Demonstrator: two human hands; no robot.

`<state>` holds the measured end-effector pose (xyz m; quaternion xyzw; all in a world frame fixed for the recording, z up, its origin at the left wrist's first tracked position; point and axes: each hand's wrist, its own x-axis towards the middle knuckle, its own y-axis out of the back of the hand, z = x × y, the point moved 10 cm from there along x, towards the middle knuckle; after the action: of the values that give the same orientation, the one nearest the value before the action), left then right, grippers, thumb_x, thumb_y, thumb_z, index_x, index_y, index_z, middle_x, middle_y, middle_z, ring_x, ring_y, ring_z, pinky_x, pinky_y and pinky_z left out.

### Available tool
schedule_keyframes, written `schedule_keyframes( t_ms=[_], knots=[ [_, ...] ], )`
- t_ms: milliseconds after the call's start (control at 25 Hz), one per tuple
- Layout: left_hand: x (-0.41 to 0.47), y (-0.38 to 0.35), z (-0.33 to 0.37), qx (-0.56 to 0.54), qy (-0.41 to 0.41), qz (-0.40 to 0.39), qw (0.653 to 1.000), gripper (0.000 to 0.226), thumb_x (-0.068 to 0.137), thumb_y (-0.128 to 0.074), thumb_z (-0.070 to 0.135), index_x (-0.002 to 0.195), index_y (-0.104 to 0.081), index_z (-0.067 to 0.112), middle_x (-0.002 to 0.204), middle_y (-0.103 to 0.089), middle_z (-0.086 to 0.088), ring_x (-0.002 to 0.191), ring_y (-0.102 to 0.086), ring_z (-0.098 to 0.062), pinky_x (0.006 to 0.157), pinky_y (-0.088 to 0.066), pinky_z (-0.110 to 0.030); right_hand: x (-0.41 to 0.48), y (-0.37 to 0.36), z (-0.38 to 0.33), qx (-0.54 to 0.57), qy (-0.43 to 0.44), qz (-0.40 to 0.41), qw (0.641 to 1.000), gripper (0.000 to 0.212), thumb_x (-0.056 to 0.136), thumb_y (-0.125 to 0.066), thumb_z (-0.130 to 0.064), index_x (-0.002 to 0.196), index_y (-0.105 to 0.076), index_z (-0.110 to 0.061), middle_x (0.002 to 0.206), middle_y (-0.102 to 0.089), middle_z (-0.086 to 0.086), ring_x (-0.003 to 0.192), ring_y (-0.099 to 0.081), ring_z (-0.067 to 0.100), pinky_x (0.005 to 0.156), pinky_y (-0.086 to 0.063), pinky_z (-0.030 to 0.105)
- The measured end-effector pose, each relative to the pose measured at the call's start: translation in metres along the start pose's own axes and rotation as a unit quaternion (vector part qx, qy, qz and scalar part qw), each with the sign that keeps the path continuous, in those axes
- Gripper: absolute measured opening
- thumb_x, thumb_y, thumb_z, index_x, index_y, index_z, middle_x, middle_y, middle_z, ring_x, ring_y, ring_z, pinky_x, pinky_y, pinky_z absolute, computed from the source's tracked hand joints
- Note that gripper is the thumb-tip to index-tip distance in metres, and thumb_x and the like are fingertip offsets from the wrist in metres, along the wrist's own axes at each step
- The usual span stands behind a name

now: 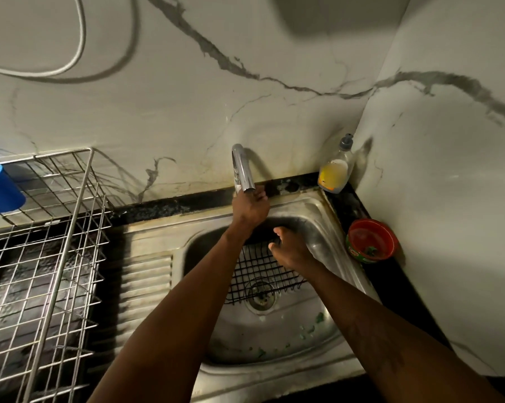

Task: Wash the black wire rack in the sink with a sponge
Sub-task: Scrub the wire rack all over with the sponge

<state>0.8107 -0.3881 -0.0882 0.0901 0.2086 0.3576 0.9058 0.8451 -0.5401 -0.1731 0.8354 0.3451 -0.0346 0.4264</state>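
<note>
Black wire rack [260, 276] stands tilted in the steel sink [277, 341], its lower edge by the drain and its upper edge toward the back wall. The right hand [289, 248] grips that upper edge with curled fingers, probably to keep the grid propped under the tap. The left hand [252, 203] reaches up, fingers curled round the lower end of the chrome faucet [242, 170], seemingly to aim it or start water; no sponge shows, so scrubbing looks not yet begun.
</note>
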Motion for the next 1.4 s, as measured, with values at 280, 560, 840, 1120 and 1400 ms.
schedule_keyframes(
  t_ms=[280,560,840,1120,1400],
  knots=[
    [-0.044,-0.040,0.022,0.130,-0.081,-0.022,0.988,0.014,0.085,-0.067,0.007,0.092,-0.077,0.015,0.097,-0.076,0.003,0.092,-0.068,-0.012,0.084,-0.052,-0.023,-0.031,0.063,-0.001,0.041,0.062,0.096,0.993,0.035,0.090,-0.067,-0.013,0.125,-0.065,-0.009,0.126,-0.068,0.009,0.116,-0.064,0.024,0.093,-0.047,0.028],
    [-0.062,-0.117,0.029,0.177,-0.067,-0.049,0.981,0.014,0.081,-0.072,0.016,0.092,-0.079,0.015,0.092,-0.078,-0.003,0.091,-0.073,-0.020,0.091,-0.057,-0.030,-0.050,0.190,0.049,-0.063,0.056,0.244,0.966,0.012,0.080,-0.066,-0.015,0.085,-0.077,-0.011,0.091,-0.074,0.014,0.090,-0.068,0.036,0.079,-0.055,0.037],
    [-0.076,-0.190,-0.015,0.136,0.024,-0.142,0.980,0.038,0.084,-0.079,0.025,0.118,-0.069,0.013,0.083,-0.077,-0.015,0.072,-0.077,-0.026,0.079,-0.063,-0.042,-0.026,0.182,0.114,-0.271,-0.078,0.019,0.959,0.055,0.084,-0.073,-0.041,0.129,-0.061,-0.011,0.125,-0.062,0.018,0.116,-0.060,0.035,0.091,-0.051,0.036],
    [-0.087,-0.215,-0.009,0.103,0.034,-0.184,0.977,0.031,0.087,-0.069,0.005,0.117,-0.072,0.012,0.084,-0.076,-0.024,0.076,-0.077,-0.033,0.075,-0.064,-0.044,-0.029,0.198,0.112,-0.193,-0.002,0.130,0.973,0.042,0.079,-0.079,-0.044,0.108,-0.075,-0.014,0.108,-0.073,0.013,0.100,-0.068,0.031,0.078,-0.046,0.026],
    [-0.093,-0.216,-0.009,0.036,0.065,-0.189,0.979,0.030,0.089,-0.068,-0.003,0.117,-0.071,0.007,0.080,-0.074,-0.024,0.062,-0.075,-0.028,0.063,-0.064,-0.042,-0.034,0.181,0.102,-0.205,0.020,0.097,0.974,0.021,0.079,-0.071,-0.036,0.093,-0.078,-0.022,0.096,-0.074,0.008,0.093,-0.069,0.031,0.073,-0.051,0.029]
  ],
)
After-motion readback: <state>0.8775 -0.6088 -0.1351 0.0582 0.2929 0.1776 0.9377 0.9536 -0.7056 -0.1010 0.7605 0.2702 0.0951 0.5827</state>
